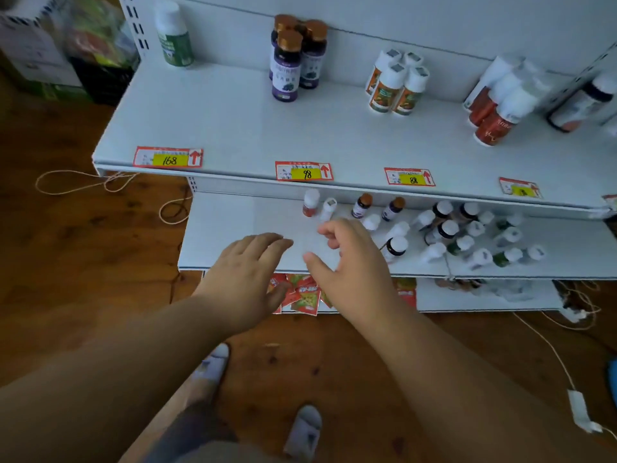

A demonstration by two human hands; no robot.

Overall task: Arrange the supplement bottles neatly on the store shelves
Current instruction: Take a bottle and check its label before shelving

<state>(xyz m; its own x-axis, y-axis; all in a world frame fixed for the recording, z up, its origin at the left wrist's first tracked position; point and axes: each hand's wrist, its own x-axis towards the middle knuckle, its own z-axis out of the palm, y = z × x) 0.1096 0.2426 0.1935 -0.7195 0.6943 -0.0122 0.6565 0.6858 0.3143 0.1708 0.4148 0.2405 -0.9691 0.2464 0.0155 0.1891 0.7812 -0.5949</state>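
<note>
Both my hands reach over the front of the white lower shelf [227,228]. My left hand [248,265] is flat with straight fingers and holds nothing. My right hand [350,259] has loosely curled fingers and holds nothing; it hovers just left of a jumble of several mixed bottles [464,235] standing on that shelf. On the upper shelf [233,128] stand grouped bottles: one green-labelled bottle [175,38], three purple bottles with copper caps [293,58], several orange-labelled white bottles [397,85] and several red bottles [497,105].
Price tags [303,171] line the upper shelf's front edge. Red and green sachets [302,294] lie on the bottom shelf under my hands. Cords and a charger [579,412] trail over the wooden floor at right; boxes [36,51] stand at top left.
</note>
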